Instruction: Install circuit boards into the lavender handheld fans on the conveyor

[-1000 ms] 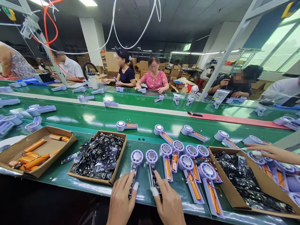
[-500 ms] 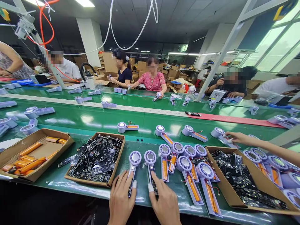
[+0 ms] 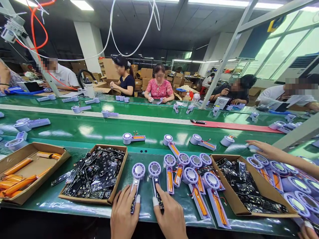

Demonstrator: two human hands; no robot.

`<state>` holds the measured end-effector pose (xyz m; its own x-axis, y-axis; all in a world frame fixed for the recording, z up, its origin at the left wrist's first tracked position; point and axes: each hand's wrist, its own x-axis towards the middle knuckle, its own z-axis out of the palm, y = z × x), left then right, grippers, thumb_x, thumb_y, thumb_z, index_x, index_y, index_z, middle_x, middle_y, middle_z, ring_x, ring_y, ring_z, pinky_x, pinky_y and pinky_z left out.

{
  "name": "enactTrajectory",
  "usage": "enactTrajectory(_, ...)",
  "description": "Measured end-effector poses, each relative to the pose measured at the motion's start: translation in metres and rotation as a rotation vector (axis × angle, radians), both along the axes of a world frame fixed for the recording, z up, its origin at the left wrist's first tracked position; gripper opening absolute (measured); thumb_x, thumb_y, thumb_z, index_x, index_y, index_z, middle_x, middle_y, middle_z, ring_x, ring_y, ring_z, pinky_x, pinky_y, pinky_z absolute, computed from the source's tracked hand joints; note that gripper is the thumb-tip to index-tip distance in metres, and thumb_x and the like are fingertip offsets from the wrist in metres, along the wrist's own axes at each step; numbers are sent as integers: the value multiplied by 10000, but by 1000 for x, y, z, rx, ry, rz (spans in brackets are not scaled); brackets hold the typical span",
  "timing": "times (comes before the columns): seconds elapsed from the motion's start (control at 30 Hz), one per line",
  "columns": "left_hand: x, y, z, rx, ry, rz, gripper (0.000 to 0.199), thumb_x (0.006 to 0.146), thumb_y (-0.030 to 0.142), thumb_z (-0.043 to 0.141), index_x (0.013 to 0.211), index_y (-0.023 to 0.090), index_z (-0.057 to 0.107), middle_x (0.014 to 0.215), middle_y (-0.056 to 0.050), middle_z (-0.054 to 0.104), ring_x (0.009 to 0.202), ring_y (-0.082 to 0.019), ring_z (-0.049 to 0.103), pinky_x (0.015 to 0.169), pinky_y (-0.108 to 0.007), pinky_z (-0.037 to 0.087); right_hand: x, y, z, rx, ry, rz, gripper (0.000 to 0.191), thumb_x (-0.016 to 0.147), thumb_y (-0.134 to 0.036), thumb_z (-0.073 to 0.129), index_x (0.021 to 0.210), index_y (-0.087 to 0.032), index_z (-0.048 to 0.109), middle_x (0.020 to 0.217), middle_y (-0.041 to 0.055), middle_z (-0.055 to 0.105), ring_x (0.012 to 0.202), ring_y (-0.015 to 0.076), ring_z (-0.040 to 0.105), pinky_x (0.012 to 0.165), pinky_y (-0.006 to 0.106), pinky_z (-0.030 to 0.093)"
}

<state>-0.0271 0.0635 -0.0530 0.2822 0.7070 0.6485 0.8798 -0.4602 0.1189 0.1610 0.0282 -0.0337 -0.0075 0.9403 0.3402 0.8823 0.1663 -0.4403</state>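
Two lilac fan units lie side by side at the front of the green bench, round heads away from me and black circuit boards in their handles. On the handle of the left fan unit [image 3: 138, 170] rests my left hand [image 3: 124, 212], its thumb and index finger on either side of the board. My right hand [image 3: 170, 212] holds the handle of the right fan unit [image 3: 154, 169] the same way. White covers sit on both thumb tips. Just right are several lilac fans [image 3: 190, 176] with orange batteries in their handles.
A box of circuit boards [image 3: 124, 159] stands left, with a box of orange batteries [image 3: 66, 156] beyond it. Another board box [image 3: 233, 209] is right. A co-worker's hand [image 3: 266, 149] reaches in from the right. People sit across the green conveyor [image 3: 159, 129].
The view has shifted slightly right. Both my hands stay on the two fan units. The co-worker's hand at the right has come off the fan it touched, and a second hand shows at bottom right.
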Motion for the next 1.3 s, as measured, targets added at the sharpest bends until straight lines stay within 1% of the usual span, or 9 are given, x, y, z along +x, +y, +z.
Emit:
enactTrajectory(0.17, 0, -1, -3, -46, -10, 4, 385, 889, 224, 531, 1269, 160, 549, 1200, -92, 682, 1136, -270, 597, 963, -409, 392, 2, -1, -2, -33, 23, 3, 547, 872, -174, 429, 1415, -234, 411, 1085, 67, 692, 909, 232, 691, 764, 361, 566)
enactTrajectory(0.43, 2, -5, 3, -46, -20, 3, 371, 895, 215, 521, 1260, 158, 556, 1185, -90, 693, 1126, -268, 606, 972, -414, 391, 2, -1, -1, -20, 7, 6, 519, 878, -184, 414, 1395, -210, 436, 1086, 79, 692, 910, 231, 694, 755, 358, 571)
enactTrajectory(0.83, 1, -4, 3, -58, -47, 7, 390, 891, 214, 525, 1279, 183, 547, 1186, -86, 691, 1127, -270, 611, 943, -416, 433, 2, -1, 0, 6, -26, -6, 517, 870, -185, 404, 1385, -214, 437, 1058, 81, 696, 884, 228, 699, 725, 339, 573)
enactTrajectory(0.93, 1, -7, 3, -94, -74, -11, 442, 901, 233, 503, 1341, 194, 493, 1259, -99, 651, 1160, -271, 595, 948, -434, 452, 0, -5, 0, 10, -32, -5, 498, 907, -223, 379, 1405, -226, 404, 1022, 83, 692, 849, 229, 698, 718, 341, 569)
enactTrajectory(1.03, 6, -11, 1, -164, -138, -67, 507, 928, 278, 442, 1425, 197, 388, 1372, -129, 565, 1229, -284, 554, 964, -473, 467, -11, -6, -2, 21, -73, -87, 517, 927, -311, 385, 1437, -233, 351, 1037, 111, 673, 846, 261, 693, 683, 368, 566)
enactTrajectory(1.07, 8, -11, 0, -187, -169, -93, 507, 942, 289, 407, 1440, 206, 364, 1385, -130, 554, 1240, -286, 549, 967, -487, 472, -17, -4, -2, 28, -99, -125, 529, 913, -338, 418, 1430, -243, 362, 1075, 125, 661, 872, 279, 688, 678, 380, 564)
enactTrajectory(1.13, 12, -10, -1, -247, -254, -144, 487, 972, 294, 316, 1455, 239, 336, 1380, -114, 564, 1233, -274, 563, 958, -486, 497, -32, 4, 0, 37, -158, -185, 544, 847, -385, 530, 1370, -259, 446, 1171, 158, 624, 921, 321, 675, 686, 409, 559)
enactTrajectory(1.23, 10, -3, -3, -354, -447, -173, 491, 996, 256, 163, 1458, 272, 328, 1333, -76, 613, 1183, -225, 609, 892, -405, 564, -53, 25, 12, -39, -216, -248, 545, 723, -391, 686, 1224, -204, 582, 1257, 241, 565, 919, 386, 661, 719, 483, 537)
enactTrajectory(1.3, 4, 4, -9, -356, -561, -126, 498, 996, 247, 137, 1432, 273, 379, 1270, -61, 661, 1128, -210, 647, 840, -366, 592, -59, 40, 27, -152, -217, -244, 454, 719, -316, 702, 1138, -159, 626, 1226, 276, 569, 920, 398, 654, 727, 494, 525)
